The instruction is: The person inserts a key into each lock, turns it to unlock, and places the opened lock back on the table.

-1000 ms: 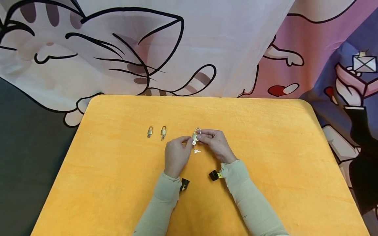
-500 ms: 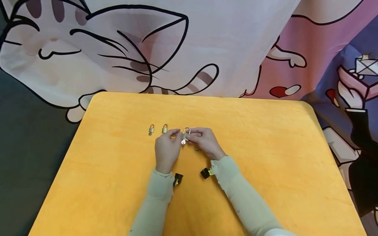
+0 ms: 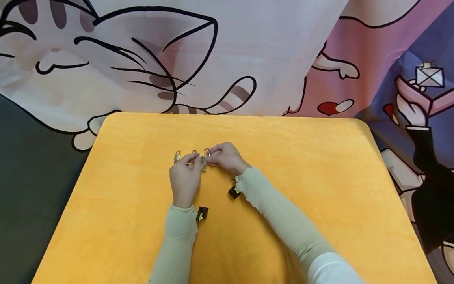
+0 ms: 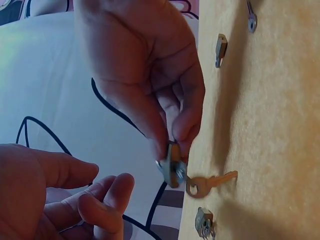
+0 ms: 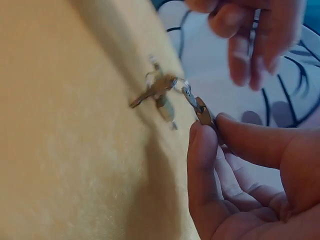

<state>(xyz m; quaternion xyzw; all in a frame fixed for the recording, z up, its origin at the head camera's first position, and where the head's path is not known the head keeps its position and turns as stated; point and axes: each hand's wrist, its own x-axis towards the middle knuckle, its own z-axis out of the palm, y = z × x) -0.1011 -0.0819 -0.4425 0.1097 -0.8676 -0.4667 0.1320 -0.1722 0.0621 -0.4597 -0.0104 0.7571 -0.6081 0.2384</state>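
My right hand (image 3: pixel 227 157) pinches a small brass padlock (image 5: pixel 205 115) by its body between thumb and fingers, above the table. In the head view its shackle stands up. A key (image 4: pixel 200 187) hangs from the padlock on a ring. Close on its left, my left hand (image 3: pixel 185 181) has loosely bent fingers; in the left wrist view nothing sits between its thumb and fingertips (image 4: pixel 122 187). Behind it on the table lie two more small padlocks, one at the far left (image 3: pixel 177 156) and another padlock (image 3: pixel 194 151) mostly hidden by the hand.
A yellow table (image 3: pixel 319 177) with rounded corners lies under both hands. A small metal piece (image 3: pixel 232 180) rests by the right cuff. In the left wrist view another small brass piece (image 4: pixel 220 47) lies on the table. A printed cloth (image 3: pixel 269 51) hangs behind the back edge.
Both hands have moved left towards the two resting padlocks, and the padlock in the right hand went with them. The left hand now covers part of the nearer resting padlock.
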